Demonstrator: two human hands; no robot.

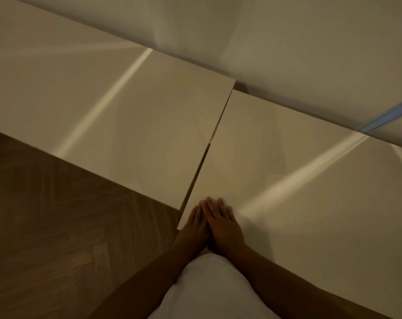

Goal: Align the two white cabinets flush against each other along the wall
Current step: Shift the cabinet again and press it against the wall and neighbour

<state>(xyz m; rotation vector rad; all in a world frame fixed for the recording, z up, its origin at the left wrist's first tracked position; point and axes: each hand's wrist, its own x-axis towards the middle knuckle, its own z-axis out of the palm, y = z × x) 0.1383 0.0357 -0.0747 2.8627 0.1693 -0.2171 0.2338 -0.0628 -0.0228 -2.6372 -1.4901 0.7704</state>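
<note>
Off to the left of the fingers there's the wooden floor (57,226), herringbone pattern, pretty dim lighting. Up and left of the fingertips sits the left cabinet (91,111), glossy white top with a light streak across it, back edge along the wall (287,42). Its front corner stops short of where the hands are, so the two fronts aren't lined up.

Between the cabinets runs a thin dark seam, starting just left of the left hand (196,223) and going up toward the wall, so they're side by side but offset.

Both hands lie flat on the front left corner of the right cabinet (310,180), fingers straight and together, not wrapped around anything. The right hand (223,223) overlaps the left a little, touching it. That cabinet sticks out further toward the person, and something white (211,284), clothing probably, sits below the wrists.
</note>
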